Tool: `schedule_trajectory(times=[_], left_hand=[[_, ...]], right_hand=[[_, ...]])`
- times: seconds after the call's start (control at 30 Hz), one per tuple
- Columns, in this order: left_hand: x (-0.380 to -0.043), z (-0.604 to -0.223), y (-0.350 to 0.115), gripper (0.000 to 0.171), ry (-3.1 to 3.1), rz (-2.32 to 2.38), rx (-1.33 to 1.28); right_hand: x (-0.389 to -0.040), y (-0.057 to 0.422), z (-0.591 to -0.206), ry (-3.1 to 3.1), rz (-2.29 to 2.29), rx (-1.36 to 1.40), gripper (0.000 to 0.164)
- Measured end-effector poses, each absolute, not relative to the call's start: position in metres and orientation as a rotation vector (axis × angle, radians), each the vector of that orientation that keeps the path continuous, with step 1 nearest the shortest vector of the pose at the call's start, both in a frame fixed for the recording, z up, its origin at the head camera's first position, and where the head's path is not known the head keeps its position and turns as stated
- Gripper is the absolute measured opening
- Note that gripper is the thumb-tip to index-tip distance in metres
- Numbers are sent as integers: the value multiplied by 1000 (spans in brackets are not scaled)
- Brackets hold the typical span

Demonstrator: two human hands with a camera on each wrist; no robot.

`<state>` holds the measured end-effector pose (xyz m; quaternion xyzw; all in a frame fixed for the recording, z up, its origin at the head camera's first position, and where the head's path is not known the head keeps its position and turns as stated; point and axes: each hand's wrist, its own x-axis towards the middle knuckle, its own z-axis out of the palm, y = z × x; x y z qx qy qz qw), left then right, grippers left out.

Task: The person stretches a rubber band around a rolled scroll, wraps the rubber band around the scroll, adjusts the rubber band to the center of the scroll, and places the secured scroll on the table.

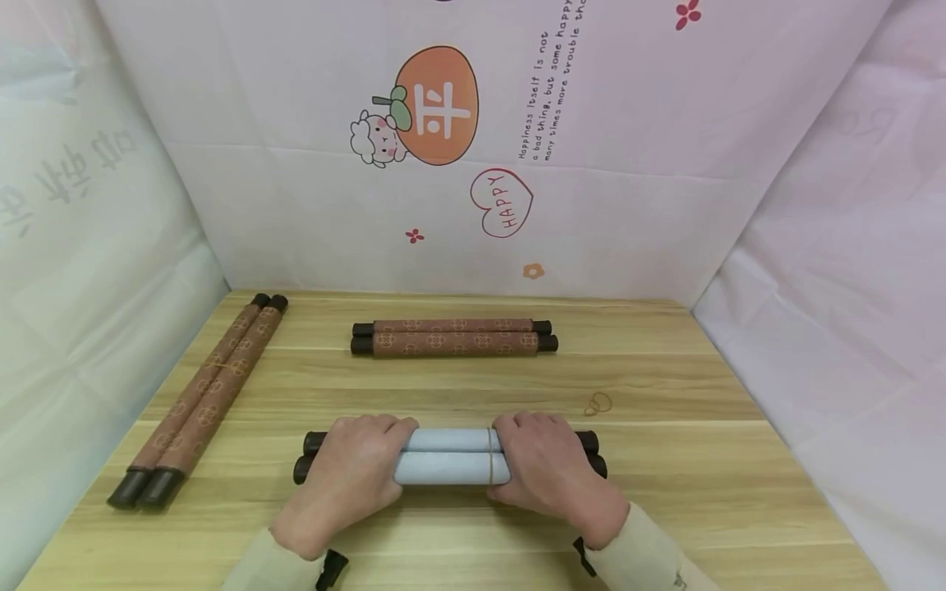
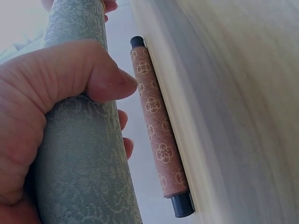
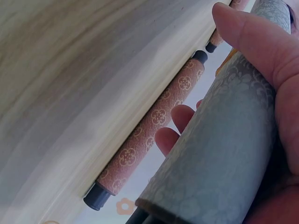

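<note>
Both hands grip a pale blue scroll (image 1: 452,469) with patterned fabric and black end knobs, its two rolls lying side by side. Toward the left end, the left hand (image 1: 353,469) wraps round both rolls. The right hand (image 1: 545,465) holds them nearer the right end, beside a thin rubber band (image 1: 491,456) that circles the rolls. In the left wrist view, the thumb lies across the patterned blue scroll (image 2: 86,149), with fingertips showing beyond it. The right wrist view has the thumb and fingers curled about the same scroll (image 3: 219,126). The hands cover parts of both rolls.
A brown flowered scroll (image 1: 454,343) lies crosswise at the back of the wooden table (image 1: 665,492). Another brown scroll (image 1: 209,410) lies slantwise along the left side. Loose rubber bands (image 1: 599,403) rest right of centre. White printed cloth (image 1: 296,205) walls the back and sides.
</note>
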<state>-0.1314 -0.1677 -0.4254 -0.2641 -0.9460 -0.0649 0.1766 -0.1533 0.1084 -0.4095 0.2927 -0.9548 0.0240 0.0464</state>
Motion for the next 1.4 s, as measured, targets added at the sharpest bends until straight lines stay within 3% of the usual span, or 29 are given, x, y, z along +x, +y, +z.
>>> schedule_trajectory(times=[1.4], left_hand=[[-125, -431, -159, 57, -2640, -177, -759]], right_hand=[[-144, 79, -415, -2835, 9, 948, 65]])
